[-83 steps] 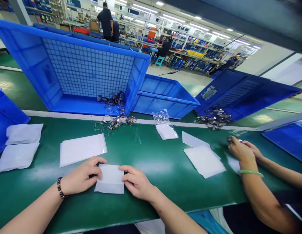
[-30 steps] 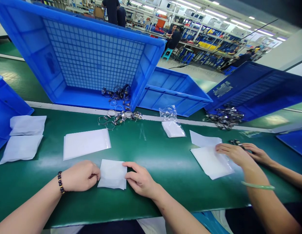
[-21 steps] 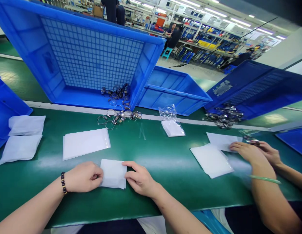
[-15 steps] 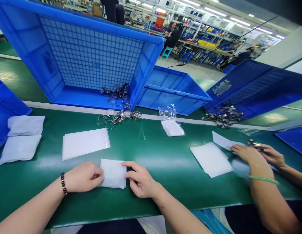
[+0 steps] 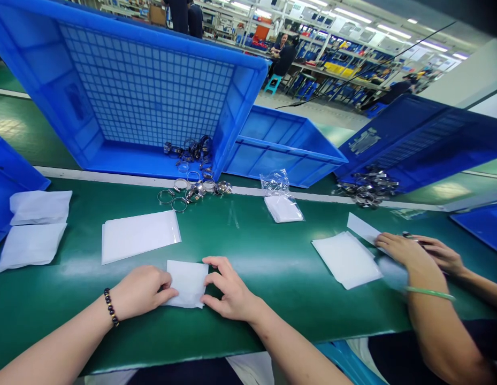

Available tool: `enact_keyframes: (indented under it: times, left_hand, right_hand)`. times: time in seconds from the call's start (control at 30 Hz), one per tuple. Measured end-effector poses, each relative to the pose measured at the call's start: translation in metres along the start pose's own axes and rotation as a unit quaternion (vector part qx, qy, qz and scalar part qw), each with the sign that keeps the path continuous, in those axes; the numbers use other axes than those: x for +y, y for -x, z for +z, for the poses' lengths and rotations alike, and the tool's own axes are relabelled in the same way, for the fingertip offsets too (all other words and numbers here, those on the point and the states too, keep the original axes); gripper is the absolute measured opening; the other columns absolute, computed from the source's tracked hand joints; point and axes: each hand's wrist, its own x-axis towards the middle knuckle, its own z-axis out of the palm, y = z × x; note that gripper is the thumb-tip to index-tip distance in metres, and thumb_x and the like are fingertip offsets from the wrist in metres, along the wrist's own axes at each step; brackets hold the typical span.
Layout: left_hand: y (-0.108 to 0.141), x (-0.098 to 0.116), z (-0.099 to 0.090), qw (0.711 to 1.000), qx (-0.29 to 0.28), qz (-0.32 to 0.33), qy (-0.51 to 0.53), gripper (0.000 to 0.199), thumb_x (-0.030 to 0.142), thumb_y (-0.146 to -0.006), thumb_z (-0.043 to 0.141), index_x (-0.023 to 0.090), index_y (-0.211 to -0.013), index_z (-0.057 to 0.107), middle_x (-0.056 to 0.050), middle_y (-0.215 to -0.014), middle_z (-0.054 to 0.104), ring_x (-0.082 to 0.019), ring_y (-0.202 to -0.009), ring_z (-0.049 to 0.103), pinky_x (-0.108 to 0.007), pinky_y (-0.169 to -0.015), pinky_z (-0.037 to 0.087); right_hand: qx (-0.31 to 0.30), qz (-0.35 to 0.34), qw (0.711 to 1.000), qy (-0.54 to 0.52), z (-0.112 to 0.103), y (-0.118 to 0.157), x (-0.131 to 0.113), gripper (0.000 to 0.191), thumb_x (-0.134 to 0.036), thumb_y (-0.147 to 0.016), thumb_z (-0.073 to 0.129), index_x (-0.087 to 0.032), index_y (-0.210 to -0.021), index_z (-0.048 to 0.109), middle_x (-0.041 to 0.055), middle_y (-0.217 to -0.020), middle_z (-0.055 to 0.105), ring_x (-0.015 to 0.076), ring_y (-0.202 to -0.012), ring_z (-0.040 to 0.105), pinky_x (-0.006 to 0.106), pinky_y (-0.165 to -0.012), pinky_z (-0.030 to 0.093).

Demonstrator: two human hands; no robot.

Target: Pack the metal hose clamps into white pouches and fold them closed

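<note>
Shiny green tabletop (image 5: 264, 315) here, with packed workshop shelving (image 5: 324, 48) way back at 1 o'clock from the white packet (image 5: 188, 280), which lies flat between the hands. Left hand (image 5: 140, 291) is curled at its 9 o'clock edge, can't tell if it's pinching; right hand (image 5: 231, 293) is at 3, thumb and fingers loosely spread. Tipped blue crate (image 5: 147, 85) near 12, hose clamps (image 5: 197, 191) spilling out front, co-worker's hand (image 5: 403, 252) at 3.

L hand (image 5: 142, 291), R hand (image 5: 229, 291) touching wht pkt (image 5: 186, 283); 2 similar pkts (image 5: 33, 245) far L.
</note>
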Motion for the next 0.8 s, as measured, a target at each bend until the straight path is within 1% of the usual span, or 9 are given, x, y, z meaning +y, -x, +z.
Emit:
enact_keyframes:
  times: [0.1,0.17,0.3,0.57,0.63,0.73,0.8]
  left_hand:
    - [0.000,-0.001,0.000,1.000,-0.001,0.004,-0.004,0.040,0.044,-0.086,0.037,0.019,-0.058,0.051,-0.001,-0.053,0.052,-0.013,-0.049,0.045,-0.027,-0.048,0.019]
    - [0.000,-0.002,0.000,1.000,0.001,0.007,-0.005,0.039,0.042,-0.087,0.036,0.019,-0.058,0.050,-0.001,-0.053,0.052,-0.013,-0.049,0.044,-0.027,-0.048,0.019]
    - [0.000,-0.002,0.001,1.000,0.001,0.012,0.002,0.039,0.040,-0.087,0.035,0.019,-0.058,0.051,-0.001,-0.054,0.054,-0.014,-0.049,0.046,-0.028,-0.048,0.020]
    - [-0.001,-0.002,0.003,1.000,0.000,0.007,-0.011,0.038,0.038,-0.088,0.035,0.019,-0.060,0.053,-0.003,-0.059,0.059,-0.016,-0.052,0.050,-0.027,-0.049,0.022]
    - [-0.001,-0.002,0.004,1.000,0.001,0.004,-0.014,0.038,0.037,-0.088,0.035,0.020,-0.061,0.054,-0.003,-0.059,0.059,-0.016,-0.053,0.051,-0.027,-0.049,0.022]
    - [-0.001,-0.001,0.004,1.000,-0.003,0.003,-0.020,0.038,0.037,-0.088,0.034,0.020,-0.061,0.054,-0.003,-0.059,0.059,-0.016,-0.053,0.051,-0.027,-0.049,0.022]
    - [-0.001,-0.001,0.003,1.000,-0.006,0.003,-0.024,0.038,0.037,-0.088,0.034,0.020,-0.061,0.054,-0.003,-0.059,0.059,-0.017,-0.054,0.051,-0.027,-0.049,0.022]
  right_hand:
    - [-0.015,-0.002,1.000,-0.007,-0.004,-0.001,0.000,0.023,-0.015,-0.071,0.058,-0.019,-0.091,0.048,0.0139,-0.120,0.041,0.0260,-0.110,0.042,0.043,-0.087,0.041]
    - [-0.024,-0.003,1.000,-0.012,-0.007,-0.001,-0.001,0.027,-0.009,-0.068,0.053,-0.019,-0.092,0.047,0.0140,-0.122,0.039,0.0264,-0.112,0.041,0.044,-0.089,0.040]
    - [-0.036,-0.003,0.999,-0.023,-0.011,-0.001,-0.002,0.032,-0.011,-0.064,0.052,-0.019,-0.094,0.046,0.0143,-0.123,0.039,0.0281,-0.114,0.040,0.047,-0.090,0.039]
    - [-0.032,-0.003,0.999,-0.011,0.000,-0.003,-0.002,0.020,-0.021,-0.074,0.059,-0.019,-0.091,0.047,0.0144,-0.119,0.040,0.0272,-0.110,0.040,0.046,-0.089,0.040]
    - [-0.034,-0.001,0.999,-0.007,0.001,-0.003,-0.001,0.019,-0.019,-0.075,0.058,-0.019,-0.090,0.048,0.0139,-0.119,0.040,0.0268,-0.110,0.040,0.046,-0.089,0.040]
    - [-0.031,-0.003,0.999,-0.007,0.000,-0.002,-0.001,0.019,-0.010,-0.073,0.053,-0.018,-0.090,0.049,0.0132,-0.120,0.039,0.0260,-0.111,0.040,0.045,-0.089,0.040]
    - [-0.024,-0.003,1.000,-0.012,-0.002,-0.002,-0.001,0.019,-0.007,-0.071,0.050,-0.018,-0.087,0.049,0.0125,-0.118,0.040,0.0250,-0.109,0.041,0.044,-0.087,0.041]
